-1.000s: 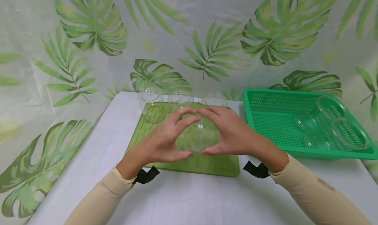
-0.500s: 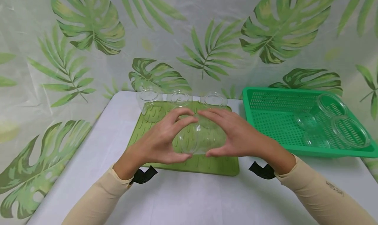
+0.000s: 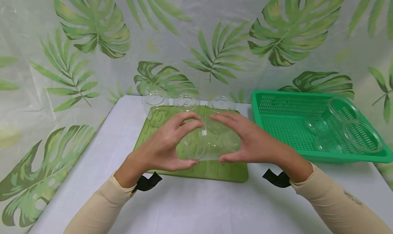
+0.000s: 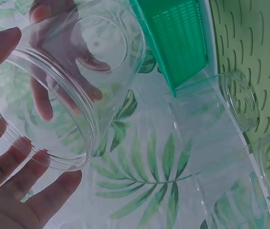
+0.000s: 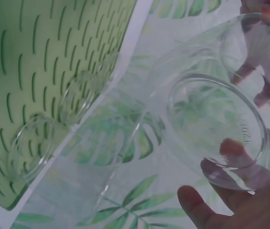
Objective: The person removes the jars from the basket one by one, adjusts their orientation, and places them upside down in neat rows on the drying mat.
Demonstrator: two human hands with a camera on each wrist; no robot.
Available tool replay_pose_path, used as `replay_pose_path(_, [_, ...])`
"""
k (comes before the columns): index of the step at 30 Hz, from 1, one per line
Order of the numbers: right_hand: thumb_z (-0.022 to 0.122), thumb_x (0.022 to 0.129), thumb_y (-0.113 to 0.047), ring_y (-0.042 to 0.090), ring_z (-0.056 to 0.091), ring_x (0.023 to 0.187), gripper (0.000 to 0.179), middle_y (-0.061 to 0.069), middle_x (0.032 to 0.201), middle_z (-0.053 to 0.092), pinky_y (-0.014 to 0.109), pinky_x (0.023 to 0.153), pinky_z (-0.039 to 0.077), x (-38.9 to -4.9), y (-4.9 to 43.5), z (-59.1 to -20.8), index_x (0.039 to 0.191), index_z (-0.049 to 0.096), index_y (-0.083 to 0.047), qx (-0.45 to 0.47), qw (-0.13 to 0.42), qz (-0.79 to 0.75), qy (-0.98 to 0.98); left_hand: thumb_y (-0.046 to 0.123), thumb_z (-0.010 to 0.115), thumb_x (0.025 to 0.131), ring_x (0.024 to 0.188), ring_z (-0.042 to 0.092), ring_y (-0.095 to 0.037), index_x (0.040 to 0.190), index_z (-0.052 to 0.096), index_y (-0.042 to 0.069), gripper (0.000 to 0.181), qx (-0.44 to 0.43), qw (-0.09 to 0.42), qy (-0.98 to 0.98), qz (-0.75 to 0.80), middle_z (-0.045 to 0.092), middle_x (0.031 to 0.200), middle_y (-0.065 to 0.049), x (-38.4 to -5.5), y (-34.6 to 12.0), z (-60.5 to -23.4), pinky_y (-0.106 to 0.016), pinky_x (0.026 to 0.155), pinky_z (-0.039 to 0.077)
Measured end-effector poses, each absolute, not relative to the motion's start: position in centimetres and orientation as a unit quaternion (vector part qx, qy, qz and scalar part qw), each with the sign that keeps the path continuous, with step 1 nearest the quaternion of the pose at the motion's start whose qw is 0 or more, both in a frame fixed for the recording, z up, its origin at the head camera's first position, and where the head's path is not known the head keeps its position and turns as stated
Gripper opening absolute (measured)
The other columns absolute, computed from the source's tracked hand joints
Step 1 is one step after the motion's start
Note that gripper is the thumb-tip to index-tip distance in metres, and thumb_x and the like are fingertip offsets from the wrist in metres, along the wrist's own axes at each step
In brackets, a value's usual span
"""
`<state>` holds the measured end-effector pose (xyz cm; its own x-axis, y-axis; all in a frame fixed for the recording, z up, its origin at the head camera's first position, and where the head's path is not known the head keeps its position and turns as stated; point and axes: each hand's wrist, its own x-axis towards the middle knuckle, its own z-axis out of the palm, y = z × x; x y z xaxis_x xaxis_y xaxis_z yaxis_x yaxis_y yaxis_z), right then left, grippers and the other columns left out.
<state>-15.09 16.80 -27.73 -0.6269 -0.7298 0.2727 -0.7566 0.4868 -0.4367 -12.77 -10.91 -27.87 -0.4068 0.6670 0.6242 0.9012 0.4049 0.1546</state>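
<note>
A clear plastic jar point(image 3: 216, 147) lies sideways in the air above the green mat point(image 3: 190, 172). My left hand point(image 3: 165, 143) grips its threaded rim point(image 4: 84, 119), thumb on one side and fingers on the other. Around the base end, my right hand point(image 3: 256, 142) curls its fingers and thumb; through the clear wall of the base point(image 5: 216, 126) some of its fingertips show. Behind the hands, three more clear jars, a left one point(image 3: 156, 107), a middle one point(image 3: 186, 102) and a right one point(image 3: 221, 105), stand rim down along the mat's back edge.
A green perforated basket point(image 3: 276, 155) stands to the right of the mat, with several clear jars point(image 3: 362, 138) lying in its right half. A white cloth point(image 3: 202, 206) covers the table. Behind it hangs a leaf-patterned curtain point(image 3: 172, 29).
My right hand has shifted right along the jar towards its base, and the left hand slightly left with the rim. More of the jar's body now shows between them.
</note>
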Motion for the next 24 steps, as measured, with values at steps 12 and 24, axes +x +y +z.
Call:
replay_pose_path(12, [0.091, 0.071, -0.024, 0.028, 0.041, 0.142, 0.106, 0.007, 0.154, 0.042, 0.058, 0.112, 0.038, -14.9, 17.4, -28.4, 0.156, 0.028, -0.018, 0.419, 0.018, 0.38, -0.825, 0.028, 0.091, 0.061, 0.126, 0.05, -0.027, 0.133, 0.05, 0.0, 0.088, -0.467, 0.226, -0.797, -0.309, 0.047, 0.134, -0.018, -12.4, -11.8, -27.7, -0.039, 0.107, 0.046])
replay_pose_path(24, [0.085, 0.072, -0.003, 0.021, 0.036, 0.145, 0.121, 0.013, 0.161, 0.025, 0.034, 0.119, 0.034, -14.2, 17.3, -29.4, 0.161, 0.004, -0.021, 0.412, -0.015, 0.51, -0.755, 0.028, 0.089, 0.069, 0.13, 0.047, -0.028, 0.137, 0.044, -0.005, 0.088, -0.442, 0.202, -0.764, -0.426, 0.043, 0.139, -0.022, -12.3, -12.8, -28.2, -0.041, 0.098, 0.056])
